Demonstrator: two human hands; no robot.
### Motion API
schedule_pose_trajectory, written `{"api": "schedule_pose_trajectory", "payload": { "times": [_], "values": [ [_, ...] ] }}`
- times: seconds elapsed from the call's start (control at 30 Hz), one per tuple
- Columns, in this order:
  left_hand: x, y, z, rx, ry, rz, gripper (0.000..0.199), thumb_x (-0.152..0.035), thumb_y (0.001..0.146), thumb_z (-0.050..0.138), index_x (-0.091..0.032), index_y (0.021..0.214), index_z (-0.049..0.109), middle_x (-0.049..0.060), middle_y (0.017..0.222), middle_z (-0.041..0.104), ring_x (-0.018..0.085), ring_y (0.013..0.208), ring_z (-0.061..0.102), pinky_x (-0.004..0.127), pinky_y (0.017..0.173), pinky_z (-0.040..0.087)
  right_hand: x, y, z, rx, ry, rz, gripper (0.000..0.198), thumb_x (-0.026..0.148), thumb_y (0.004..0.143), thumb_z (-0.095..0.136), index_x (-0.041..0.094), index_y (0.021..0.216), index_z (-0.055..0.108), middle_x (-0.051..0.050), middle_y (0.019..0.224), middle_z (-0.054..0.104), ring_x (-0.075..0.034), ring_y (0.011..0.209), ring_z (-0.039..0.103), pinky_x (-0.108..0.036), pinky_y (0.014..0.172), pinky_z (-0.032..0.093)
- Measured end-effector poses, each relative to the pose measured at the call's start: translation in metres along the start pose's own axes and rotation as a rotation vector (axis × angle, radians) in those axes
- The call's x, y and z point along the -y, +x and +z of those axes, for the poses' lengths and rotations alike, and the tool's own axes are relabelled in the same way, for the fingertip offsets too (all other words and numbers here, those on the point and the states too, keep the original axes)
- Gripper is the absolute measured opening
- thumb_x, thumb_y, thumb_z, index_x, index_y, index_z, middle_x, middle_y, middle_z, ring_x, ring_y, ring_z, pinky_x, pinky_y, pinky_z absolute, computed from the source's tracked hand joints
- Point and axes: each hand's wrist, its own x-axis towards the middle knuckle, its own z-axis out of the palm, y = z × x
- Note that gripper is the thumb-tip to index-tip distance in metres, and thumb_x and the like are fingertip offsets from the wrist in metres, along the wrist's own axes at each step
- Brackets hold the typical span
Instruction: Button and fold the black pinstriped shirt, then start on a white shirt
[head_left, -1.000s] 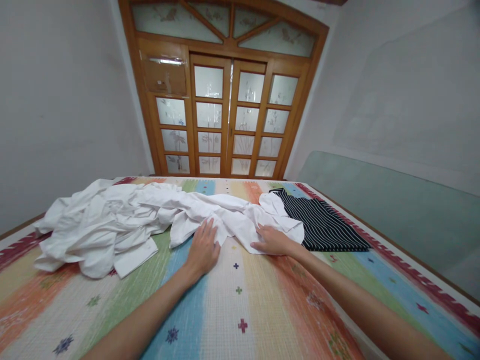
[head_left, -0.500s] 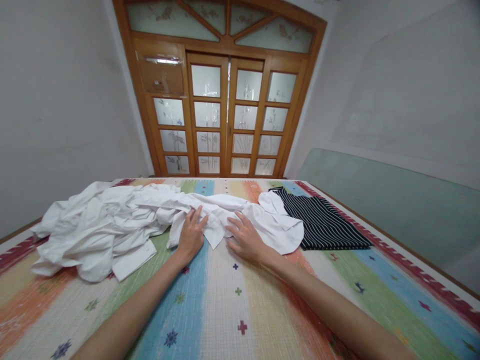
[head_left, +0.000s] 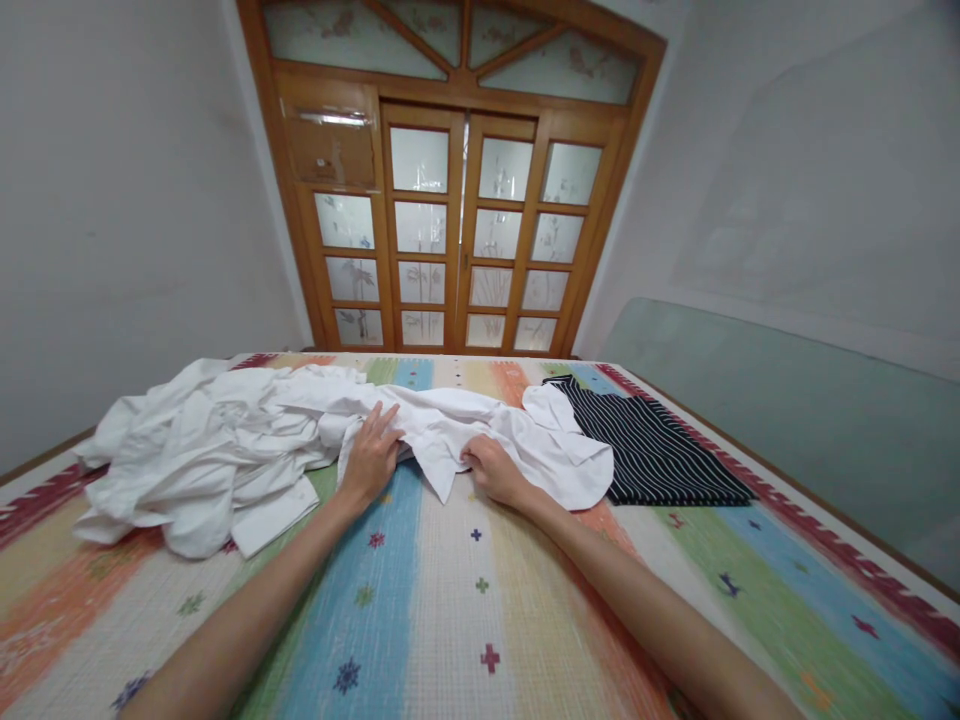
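Note:
A crumpled white garment [head_left: 540,455] stretches across the middle of the bed, its kind not plain from its folds. My right hand [head_left: 493,470] is closed on its near edge, fingers curled in a pinch. To the left, my left hand [head_left: 373,455] lies on the same cloth with its fingers stretched out, its thumb side partly hidden. A pointed flap of the cloth hangs toward me between the two hands. The left end of the garment runs into a loose heap of white clothing [head_left: 202,460].
A black garment with white stripes [head_left: 660,450] lies flat at the right, partly under the white cloth. The colourful striped bedcover [head_left: 442,620] spreads beneath everything. A pale green headboard-like panel [head_left: 787,370] borders the right side; wooden glazed doors [head_left: 457,230] stand beyond the bed.
My right hand has gone from lying spread on the white garment to closed on its edge. My left hand has shifted slightly left and up. The view has turned a little.

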Motion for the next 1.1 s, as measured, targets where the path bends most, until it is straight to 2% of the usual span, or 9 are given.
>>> {"api": "schedule_pose_trajectory", "payload": {
  "times": [0.13, 0.23, 0.47, 0.53, 0.63, 0.73, 0.83, 0.93, 1.1],
  "values": [
    [-0.002, -0.007, 0.006, 0.062, -0.053, -0.010, 0.028, -0.016, 0.086, 0.043, -0.019, 0.098, 0.068, 0.011, 0.110, 0.072, 0.027, 0.109, 0.064, 0.045, 0.091, 0.050, 0.008, -0.009, -0.009, 0.069, 0.061, -0.102, 0.035, 0.008, 0.072, 0.054, 0.017, 0.105, 0.062, -0.009, 0.105, 0.066, -0.023, 0.101, 0.058, -0.036, 0.090, 0.044],
    [-0.009, -0.016, 0.006, 0.091, -0.049, 0.015, 0.027, -0.021, 0.089, 0.043, -0.019, 0.099, 0.068, 0.010, 0.095, 0.075, 0.025, 0.087, 0.070, 0.039, 0.081, 0.052, 0.016, -0.016, -0.015, 0.134, 0.045, -0.166, 0.041, 0.011, 0.072, 0.057, 0.018, 0.112, 0.062, -0.010, 0.115, 0.066, -0.024, 0.109, 0.057, -0.038, 0.094, 0.043],
    [-0.041, -0.024, -0.008, 0.017, -0.169, 0.025, 0.026, -0.021, 0.089, 0.042, -0.019, 0.099, 0.066, 0.008, 0.090, 0.074, 0.022, 0.084, 0.068, 0.036, 0.079, 0.052, 0.031, -0.024, -0.019, 0.089, 0.021, -0.222, 0.064, 0.051, 0.072, 0.074, 0.017, 0.123, 0.057, -0.014, 0.128, 0.059, -0.028, 0.117, 0.051, -0.042, 0.099, 0.039],
    [-0.053, -0.025, -0.015, 0.010, -0.256, 0.028, 0.024, -0.022, 0.089, 0.043, -0.019, 0.096, 0.065, 0.007, 0.091, 0.073, 0.022, 0.085, 0.067, 0.035, 0.080, 0.052, 0.036, -0.024, -0.017, 0.040, 0.018, -0.223, 0.054, 0.049, 0.075, 0.072, 0.017, 0.116, 0.060, -0.014, 0.123, 0.062, -0.028, 0.112, 0.053, -0.042, 0.095, 0.040],
    [-0.070, -0.028, -0.028, 0.047, -0.377, 0.039, 0.019, -0.025, 0.090, 0.044, -0.019, 0.084, 0.061, 0.005, 0.082, 0.069, 0.019, 0.080, 0.063, 0.032, 0.076, 0.050, 0.043, -0.022, -0.019, -0.085, 0.029, -0.147, 0.011, 0.027, 0.085, 0.059, 0.019, 0.091, 0.063, -0.009, 0.096, 0.065, -0.024, 0.096, 0.055, -0.038, 0.087, 0.041],
    [-0.079, -0.036, -0.045, 0.142, -0.433, 0.095, 0.026, -0.029, 0.093, 0.041, -0.021, 0.070, 0.052, 0.001, 0.069, 0.060, 0.017, 0.068, 0.056, 0.029, 0.067, 0.045, 0.043, -0.015, -0.029, -0.212, 0.032, -0.032, 0.013, 0.014, 0.083, 0.050, 0.020, 0.078, 0.060, -0.006, 0.083, 0.060, -0.023, 0.087, 0.053, -0.037, 0.085, 0.042],
    [-0.077, -0.046, -0.059, 0.315, -0.461, 0.191, 0.035, -0.033, 0.095, 0.035, -0.022, 0.063, 0.044, 0.000, 0.063, 0.054, 0.016, 0.064, 0.050, 0.029, 0.064, 0.041, 0.027, -0.006, -0.043, -0.242, -0.014, 0.033, 0.015, 0.013, 0.080, 0.050, 0.019, 0.087, 0.063, -0.009, 0.095, 0.062, -0.024, 0.096, 0.053, -0.039, 0.091, 0.042],
    [-0.068, -0.053, -0.067, 0.498, -0.427, 0.207, 0.042, -0.036, 0.097, 0.025, -0.022, 0.062, 0.042, 0.001, 0.064, 0.055, 0.017, 0.064, 0.051, 0.030, 0.066, 0.039, 0.001, -0.004, -0.051, -0.160, -0.129, 0.124, 0.034, 0.014, 0.077, 0.054, 0.015, 0.111, 0.062, -0.014, 0.122, 0.058, -0.027, 0.115, 0.048, -0.040, 0.101, 0.037],
    [-0.053, -0.054, -0.067, 0.619, -0.077, -0.118, 0.043, -0.039, 0.097, 0.028, -0.021, 0.068, 0.053, 0.007, 0.072, 0.063, 0.021, 0.072, 0.059, 0.034, 0.073, 0.042, -0.022, -0.015, -0.050, 0.247, -0.296, 0.309, 0.033, 0.025, 0.086, 0.054, 0.015, 0.116, 0.060, -0.014, 0.123, 0.061, -0.028, 0.115, 0.051, -0.039, 0.098, 0.037]
  ]
}}
